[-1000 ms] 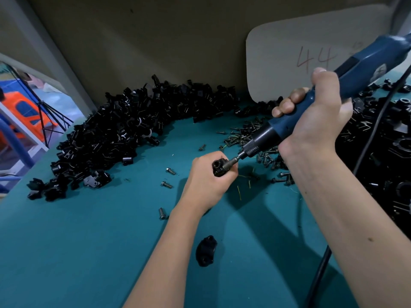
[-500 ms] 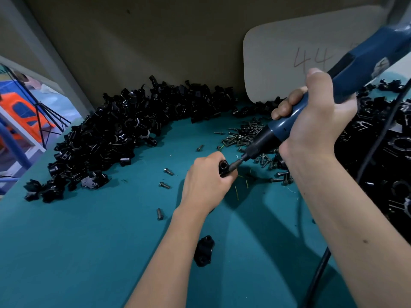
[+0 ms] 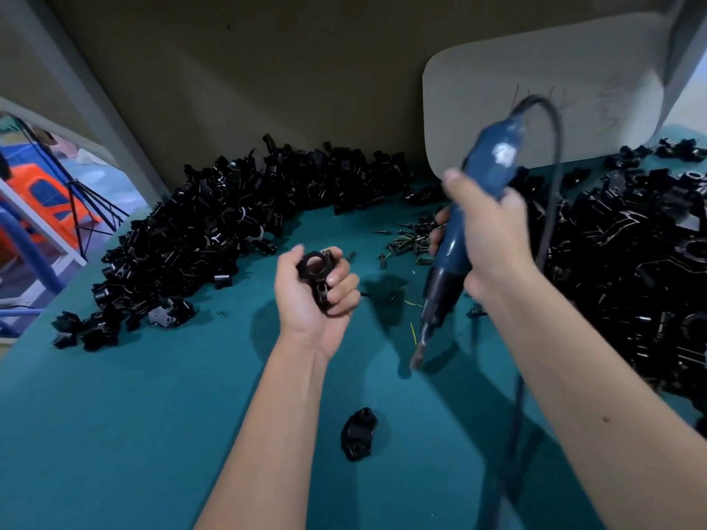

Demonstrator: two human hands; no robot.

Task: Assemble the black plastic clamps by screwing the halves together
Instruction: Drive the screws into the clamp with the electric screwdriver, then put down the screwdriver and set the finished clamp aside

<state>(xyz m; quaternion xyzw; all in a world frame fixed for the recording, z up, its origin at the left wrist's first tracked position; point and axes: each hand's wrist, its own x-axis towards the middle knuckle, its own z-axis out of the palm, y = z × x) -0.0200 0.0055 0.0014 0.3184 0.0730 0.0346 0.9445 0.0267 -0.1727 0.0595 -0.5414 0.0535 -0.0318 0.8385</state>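
Note:
My left hand (image 3: 311, 296) holds a black plastic clamp (image 3: 317, 275) palm up, fingers curled round it, its round hole facing me. My right hand (image 3: 486, 242) grips a blue electric screwdriver (image 3: 465, 223) nearly upright, its bit (image 3: 421, 348) pointing down at the teal table, apart from the clamp. A loose clamp half (image 3: 359, 434) lies on the table near me. A scatter of small screws (image 3: 407, 242) lies beyond my hands.
A large heap of black clamp parts (image 3: 214, 239) curves along the back left. Another heap (image 3: 631, 269) fills the right side. A white board (image 3: 543, 93) leans on the back wall. The screwdriver's black cable (image 3: 551, 208) loops over my right arm. The teal tabletop (image 3: 134, 434) spreads near me.
The screwdriver has come off the clamp and swung upright, bit now pointing down. My left hand has turned palm up, showing the clamp's round hole.

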